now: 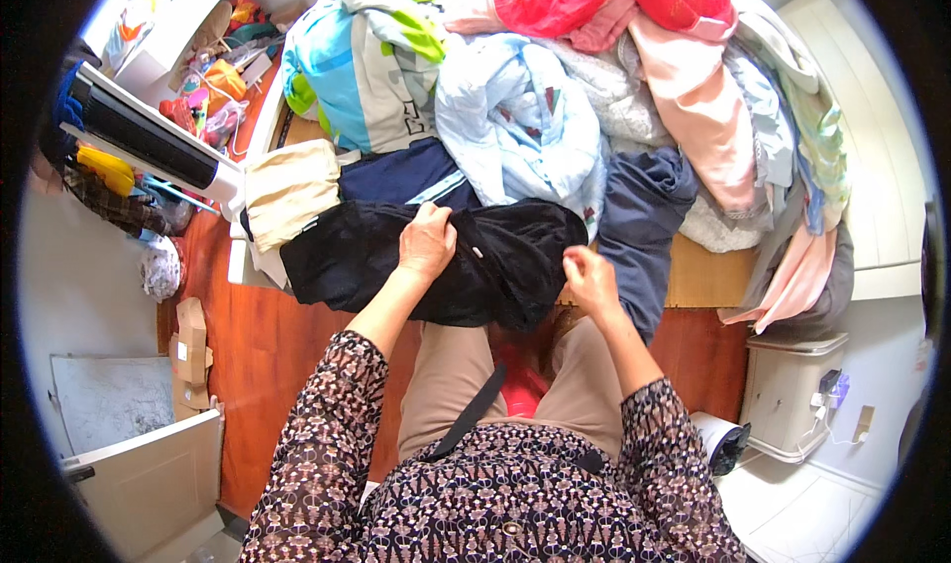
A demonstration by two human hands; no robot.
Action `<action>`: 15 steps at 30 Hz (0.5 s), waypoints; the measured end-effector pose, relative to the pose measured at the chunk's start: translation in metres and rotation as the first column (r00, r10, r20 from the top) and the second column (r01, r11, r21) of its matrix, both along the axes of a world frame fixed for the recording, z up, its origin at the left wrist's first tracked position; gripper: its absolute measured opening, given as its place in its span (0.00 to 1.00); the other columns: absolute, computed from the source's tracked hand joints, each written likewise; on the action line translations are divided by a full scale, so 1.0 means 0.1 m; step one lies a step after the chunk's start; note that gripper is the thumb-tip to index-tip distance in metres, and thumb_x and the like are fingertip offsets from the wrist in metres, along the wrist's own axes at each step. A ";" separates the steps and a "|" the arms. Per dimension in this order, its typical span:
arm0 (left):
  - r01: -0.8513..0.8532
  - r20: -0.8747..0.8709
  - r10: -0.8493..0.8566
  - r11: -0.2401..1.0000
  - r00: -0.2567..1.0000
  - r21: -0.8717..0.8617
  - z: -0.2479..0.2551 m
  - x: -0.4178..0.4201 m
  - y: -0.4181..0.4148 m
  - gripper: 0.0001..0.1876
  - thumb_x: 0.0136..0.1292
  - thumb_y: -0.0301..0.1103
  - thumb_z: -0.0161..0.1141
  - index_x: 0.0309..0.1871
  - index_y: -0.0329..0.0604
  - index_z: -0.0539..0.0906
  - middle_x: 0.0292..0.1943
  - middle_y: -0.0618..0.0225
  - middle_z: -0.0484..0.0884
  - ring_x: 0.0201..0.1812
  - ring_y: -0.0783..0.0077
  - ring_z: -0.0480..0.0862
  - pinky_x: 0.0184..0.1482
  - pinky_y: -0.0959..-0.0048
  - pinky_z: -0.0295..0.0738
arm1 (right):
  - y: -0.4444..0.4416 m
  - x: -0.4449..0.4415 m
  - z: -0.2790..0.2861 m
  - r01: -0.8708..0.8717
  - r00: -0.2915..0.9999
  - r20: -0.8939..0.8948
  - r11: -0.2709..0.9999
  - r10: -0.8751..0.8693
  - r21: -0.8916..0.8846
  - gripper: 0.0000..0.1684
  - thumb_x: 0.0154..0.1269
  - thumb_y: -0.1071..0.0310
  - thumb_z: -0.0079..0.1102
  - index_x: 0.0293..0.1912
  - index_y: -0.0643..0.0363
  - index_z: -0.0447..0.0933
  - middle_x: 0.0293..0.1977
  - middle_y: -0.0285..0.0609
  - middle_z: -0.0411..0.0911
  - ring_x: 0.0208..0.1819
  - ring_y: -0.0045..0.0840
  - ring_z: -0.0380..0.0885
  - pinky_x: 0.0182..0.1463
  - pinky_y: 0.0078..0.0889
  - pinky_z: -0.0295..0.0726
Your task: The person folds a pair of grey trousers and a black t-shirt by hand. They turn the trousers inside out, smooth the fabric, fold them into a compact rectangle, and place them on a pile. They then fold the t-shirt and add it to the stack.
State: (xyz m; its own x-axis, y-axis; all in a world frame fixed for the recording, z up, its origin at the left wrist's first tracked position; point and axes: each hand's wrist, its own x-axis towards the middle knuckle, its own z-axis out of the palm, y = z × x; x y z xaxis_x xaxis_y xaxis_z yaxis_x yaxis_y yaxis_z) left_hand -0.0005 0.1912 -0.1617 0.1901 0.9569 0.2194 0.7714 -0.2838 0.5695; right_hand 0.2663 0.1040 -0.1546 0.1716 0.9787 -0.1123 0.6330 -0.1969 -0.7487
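A black garment (356,258) with a small white mark lies across the front edge of a wooden platform, partly overhanging it. My left hand (427,243) grips its upper middle, fingers curled into the cloth. At the garment's right edge is my right hand (592,277), thumb and fingers bent together; whether cloth is pinched between them cannot be made out. Behind the black garment lie navy cloth with a light stripe (397,173) and a bunched light-blue garment (520,132). Dark grey-blue trousers (639,229) hang over the edge beside my right hand. Folded cream cloth (290,184) sits at the left.
Heaped clothes include a blue-white-green garment (379,80), a red garment (550,2) and pink cloth (698,110). A white stand with a dark panel (148,128) rises at the left. A red stool (524,385) is between my legs; a beige cabinet (787,392) stands right.
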 end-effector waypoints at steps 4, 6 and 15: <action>-0.004 0.251 -0.021 0.995 0.968 0.100 0.15 -0.03 -0.14 0.08 0.54 0.24 0.56 0.37 0.40 0.81 0.32 0.56 0.78 0.33 0.53 0.81 0.36 0.63 0.76 | 0.44 -0.11 -0.26 -0.026 0.967 0.255 0.988 -0.013 0.152 0.13 0.58 0.60 0.61 0.36 0.60 0.77 0.31 0.50 0.78 0.39 0.45 0.77 0.44 0.44 0.75; -0.054 0.305 0.041 0.998 0.952 0.034 0.31 -0.04 -0.24 0.06 0.54 0.23 0.56 0.36 0.38 0.81 0.29 0.58 0.78 0.28 0.59 0.79 0.32 0.70 0.75 | 0.56 -0.13 -0.40 -0.082 0.970 0.231 0.996 0.075 0.018 0.13 0.57 0.60 0.61 0.34 0.62 0.77 0.30 0.51 0.79 0.37 0.46 0.78 0.43 0.43 0.76; -0.300 0.505 0.252 0.954 0.826 0.015 0.78 -0.77 -0.52 0.06 0.57 0.26 0.66 0.31 0.39 0.78 0.25 0.76 0.73 0.25 0.85 0.68 0.26 0.83 0.63 | 0.44 0.22 0.65 0.379 0.810 -0.553 0.894 -0.196 0.238 0.07 0.63 0.70 0.59 0.31 0.62 0.76 0.21 0.24 0.70 0.24 0.08 0.66 0.27 0.15 0.66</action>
